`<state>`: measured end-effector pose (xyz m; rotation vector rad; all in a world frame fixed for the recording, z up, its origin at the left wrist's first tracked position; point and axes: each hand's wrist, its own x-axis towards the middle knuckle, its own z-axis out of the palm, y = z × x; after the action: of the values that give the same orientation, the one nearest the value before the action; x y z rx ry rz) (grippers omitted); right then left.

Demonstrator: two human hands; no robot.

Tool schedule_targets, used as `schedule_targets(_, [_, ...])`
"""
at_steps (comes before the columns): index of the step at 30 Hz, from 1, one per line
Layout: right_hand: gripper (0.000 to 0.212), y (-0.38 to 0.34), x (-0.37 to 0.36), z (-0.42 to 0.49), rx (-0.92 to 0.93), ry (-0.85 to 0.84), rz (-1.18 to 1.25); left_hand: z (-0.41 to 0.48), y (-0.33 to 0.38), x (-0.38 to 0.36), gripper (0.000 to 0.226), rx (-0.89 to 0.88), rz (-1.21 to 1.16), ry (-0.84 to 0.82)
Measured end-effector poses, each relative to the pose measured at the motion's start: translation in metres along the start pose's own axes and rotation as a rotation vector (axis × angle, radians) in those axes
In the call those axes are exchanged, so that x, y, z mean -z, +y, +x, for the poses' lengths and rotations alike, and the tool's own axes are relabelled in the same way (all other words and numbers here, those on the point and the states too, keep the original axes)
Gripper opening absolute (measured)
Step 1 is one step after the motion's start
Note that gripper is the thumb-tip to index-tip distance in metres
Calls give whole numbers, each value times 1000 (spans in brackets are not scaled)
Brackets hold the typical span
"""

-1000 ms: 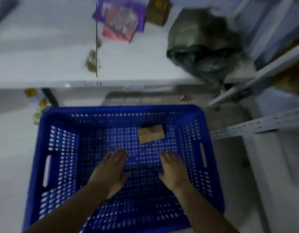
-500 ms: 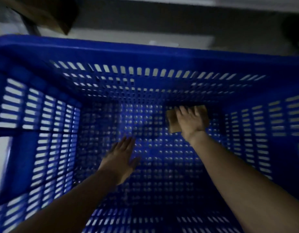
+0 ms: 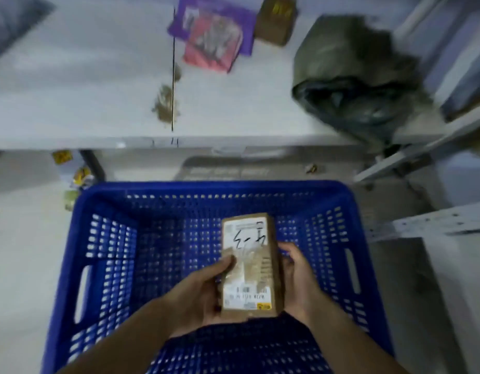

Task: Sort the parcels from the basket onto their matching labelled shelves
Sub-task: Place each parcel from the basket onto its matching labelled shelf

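Small brown cardboard parcel (image 3: 248,265) is held just above the blue perforated plastic basket (image 3: 104,238). It is clamped along its long edges by the left hand (image 3: 198,295) and the right hand (image 3: 298,282). White label faced upward, probably so the handwritten mark can be read.

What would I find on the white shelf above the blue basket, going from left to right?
pink and purple packets → small brown box → dark plastic bag
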<state>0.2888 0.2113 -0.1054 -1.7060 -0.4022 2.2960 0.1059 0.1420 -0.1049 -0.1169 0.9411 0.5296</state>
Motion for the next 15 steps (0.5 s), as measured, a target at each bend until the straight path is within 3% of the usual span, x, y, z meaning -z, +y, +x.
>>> schedule_targets(2, [42, -23, -15, -53, 92, 2, -61, -42, 13, -40, 48, -70, 58, -44])
schedule_targets(7, [49, -77, -52, -199, 312, 62, -260, -157, 48, -127, 54, -301, 303, -40])
schedule_targets(11, [32, -113, -77, -328, 427, 25, -278, -260, 71, -205, 66, -385, 490, -148])
schedule_targets(15, [55, -160, -94, -459, 630, 193, -151, -356, 89, -297, 76, -514, 698, -202])
